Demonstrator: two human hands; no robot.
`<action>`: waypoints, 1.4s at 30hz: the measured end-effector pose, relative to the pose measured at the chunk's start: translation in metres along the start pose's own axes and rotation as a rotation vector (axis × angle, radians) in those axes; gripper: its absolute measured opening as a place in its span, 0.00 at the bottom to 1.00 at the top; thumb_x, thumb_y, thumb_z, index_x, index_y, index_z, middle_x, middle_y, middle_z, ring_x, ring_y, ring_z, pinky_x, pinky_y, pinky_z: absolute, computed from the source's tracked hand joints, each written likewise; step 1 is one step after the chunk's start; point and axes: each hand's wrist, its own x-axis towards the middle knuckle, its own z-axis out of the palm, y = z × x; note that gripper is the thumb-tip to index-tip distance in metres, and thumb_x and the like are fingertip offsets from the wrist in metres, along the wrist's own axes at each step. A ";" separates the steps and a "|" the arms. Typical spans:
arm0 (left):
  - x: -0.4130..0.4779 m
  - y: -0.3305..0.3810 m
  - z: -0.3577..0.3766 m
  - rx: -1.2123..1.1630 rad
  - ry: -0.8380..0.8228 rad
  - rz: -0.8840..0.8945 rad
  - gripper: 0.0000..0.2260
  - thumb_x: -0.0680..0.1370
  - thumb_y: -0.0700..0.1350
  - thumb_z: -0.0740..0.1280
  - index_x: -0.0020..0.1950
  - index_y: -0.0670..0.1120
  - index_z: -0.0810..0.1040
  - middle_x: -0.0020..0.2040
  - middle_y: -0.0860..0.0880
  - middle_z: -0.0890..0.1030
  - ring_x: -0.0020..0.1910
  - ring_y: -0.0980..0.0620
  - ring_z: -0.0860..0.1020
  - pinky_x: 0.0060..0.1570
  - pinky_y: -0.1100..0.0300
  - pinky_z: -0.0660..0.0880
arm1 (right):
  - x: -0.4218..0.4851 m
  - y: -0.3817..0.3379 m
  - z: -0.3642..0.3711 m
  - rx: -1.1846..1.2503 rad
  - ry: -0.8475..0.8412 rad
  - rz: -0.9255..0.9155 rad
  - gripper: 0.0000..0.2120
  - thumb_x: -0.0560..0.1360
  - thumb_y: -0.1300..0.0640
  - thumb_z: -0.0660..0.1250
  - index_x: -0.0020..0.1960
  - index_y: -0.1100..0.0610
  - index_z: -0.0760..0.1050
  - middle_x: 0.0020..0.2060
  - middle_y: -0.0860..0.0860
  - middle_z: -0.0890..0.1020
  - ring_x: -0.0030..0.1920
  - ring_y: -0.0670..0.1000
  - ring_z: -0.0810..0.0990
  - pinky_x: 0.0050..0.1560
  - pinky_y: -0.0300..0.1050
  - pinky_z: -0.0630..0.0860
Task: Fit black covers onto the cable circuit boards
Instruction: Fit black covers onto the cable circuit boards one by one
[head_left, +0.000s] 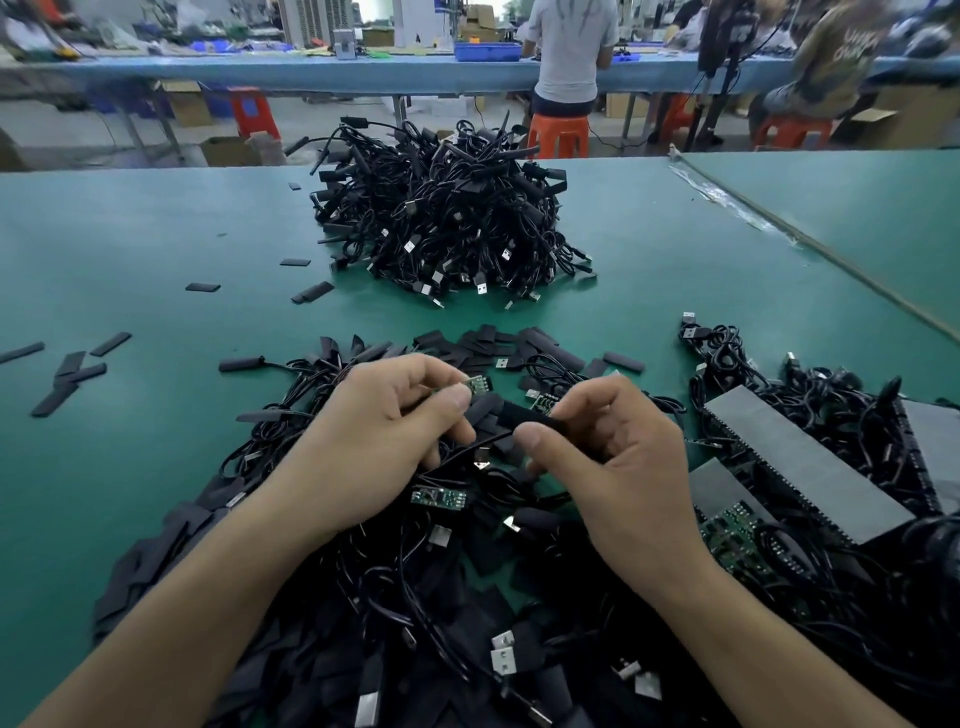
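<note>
My left hand (384, 421) pinches a small green circuit board (475, 385) on a black cable between thumb and forefinger. My right hand (613, 452) pinches a black cover (524, 415) by its right end, its open end pointing left toward the board. Board and cover sit close together, a little apart. Beneath both hands lies a tangle of black cables with bare boards, one green board (439, 497) just below my left hand. Loose black covers (488, 345) lie scattered beyond the hands.
A tall heap of black USB cables (447, 218) stands mid-table on the green mat (156, 234). Grey-topped trays of boards (800, 457) lie at right among cables. Stray covers (78, 369) lie at left. People sit at a far bench.
</note>
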 end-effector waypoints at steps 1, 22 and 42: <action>0.000 0.000 0.001 -0.022 -0.003 -0.018 0.05 0.81 0.44 0.66 0.47 0.53 0.80 0.38 0.51 0.85 0.27 0.59 0.75 0.26 0.70 0.69 | 0.000 -0.001 0.000 0.017 -0.002 0.004 0.11 0.71 0.62 0.77 0.44 0.50 0.77 0.32 0.54 0.82 0.31 0.53 0.83 0.34 0.39 0.77; -0.005 0.008 0.009 -0.134 -0.086 -0.123 0.09 0.79 0.45 0.69 0.39 0.49 0.84 0.32 0.51 0.82 0.25 0.60 0.72 0.25 0.73 0.66 | -0.004 -0.007 0.003 -0.029 -0.086 0.091 0.13 0.67 0.56 0.80 0.50 0.47 0.85 0.43 0.44 0.86 0.46 0.51 0.86 0.43 0.57 0.84; -0.002 0.008 0.002 -0.206 -0.157 -0.211 0.13 0.81 0.41 0.63 0.45 0.50 0.86 0.24 0.52 0.72 0.22 0.58 0.62 0.21 0.68 0.59 | 0.000 -0.011 0.004 0.145 -0.042 0.181 0.12 0.59 0.51 0.79 0.41 0.51 0.86 0.38 0.51 0.87 0.38 0.50 0.86 0.39 0.51 0.84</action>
